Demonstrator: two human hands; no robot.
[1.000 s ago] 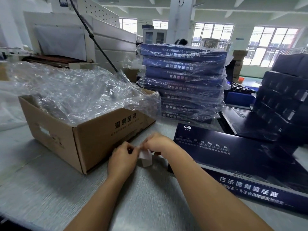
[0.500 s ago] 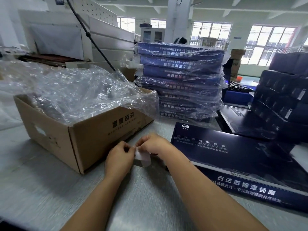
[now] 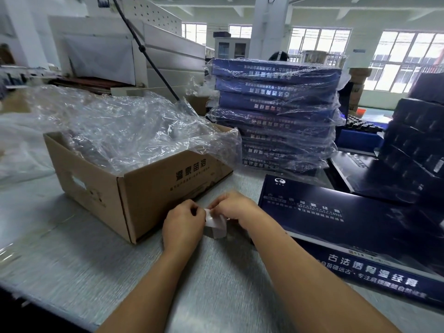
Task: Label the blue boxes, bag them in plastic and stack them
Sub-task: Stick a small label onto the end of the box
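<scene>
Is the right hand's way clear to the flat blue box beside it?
Probably yes: the blue box lies just beside the right hand, nothing between, though it and the left hand pinch the label.

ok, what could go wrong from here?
1. The left hand and right hand both pinch the small white label; it could curl and stick to itself.
2. Loose plastic spills over the cardboard box nearby; the label might snag on it.
3. The stack of bagged boxes is tall and slick; another on top may slide.
</scene>
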